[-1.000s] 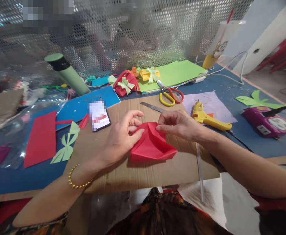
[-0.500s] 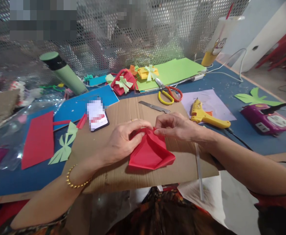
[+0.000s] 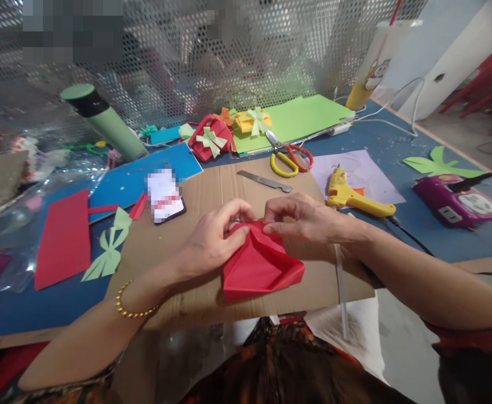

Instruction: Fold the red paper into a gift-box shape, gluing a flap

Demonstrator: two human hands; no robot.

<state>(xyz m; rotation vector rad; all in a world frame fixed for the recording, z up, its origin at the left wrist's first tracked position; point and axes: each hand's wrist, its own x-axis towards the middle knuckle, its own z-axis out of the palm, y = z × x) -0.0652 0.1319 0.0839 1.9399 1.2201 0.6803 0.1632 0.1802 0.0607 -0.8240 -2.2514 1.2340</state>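
Both hands hold a folded piece of red paper [image 3: 256, 269] over the cardboard sheet [image 3: 203, 191]. Its near side gapes open like a pocket, with the front edge toward me. My left hand [image 3: 216, 233] grips the upper left edge, thumb on top and fingers curled behind. With thumb and forefinger, my right hand [image 3: 300, 219] pinches the upper right edge. Fingertips behind the paper are hidden. A metal blade [image 3: 265, 181] lies just beyond the hands, and a yellow glue gun [image 3: 353, 193] rests right of my right hand.
Scissors [image 3: 285, 157] lie beyond the blade. A phone [image 3: 165, 196], a flat red paper piece [image 3: 63, 238] and a green paper bow [image 3: 109, 247] are at left. A purple power strip [image 3: 460, 201] sits at right. Behind are a green bottle [image 3: 105, 123] and a drink cup [image 3: 376, 64].
The red paper's near edge has come slightly toward me and its pocket looks a little wider. My left fingers have drawn back slightly from the right hand. The camera view has shifted slightly.
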